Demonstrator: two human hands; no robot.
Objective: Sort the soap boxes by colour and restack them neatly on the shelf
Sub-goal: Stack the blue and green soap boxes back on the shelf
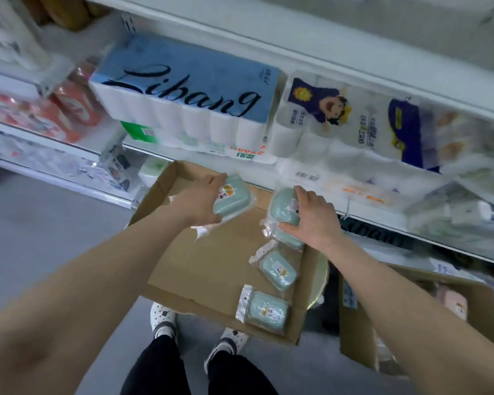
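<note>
Left hand [203,202] grips one mint-green soap box [236,196], fingers curled over its near end. Right hand [311,218] grips a second green box [281,208] from its right side, thumb low and fingers over the top. Both are held just above the cardboard tray [208,269]. Two more green boxes lie below the right hand, towards the person: [278,269] and [267,310]. My read is light, stiff shells in loose, slick clear film, so clamp across the short width on the hard body, not on the film tails or the hang tab. The left-hand box is label up, long axis diagonal, away and to the right. The right-hand box is tipped up, long axis pointing away. The nearest loose box lies crosswise with its tab to the left.
</note>
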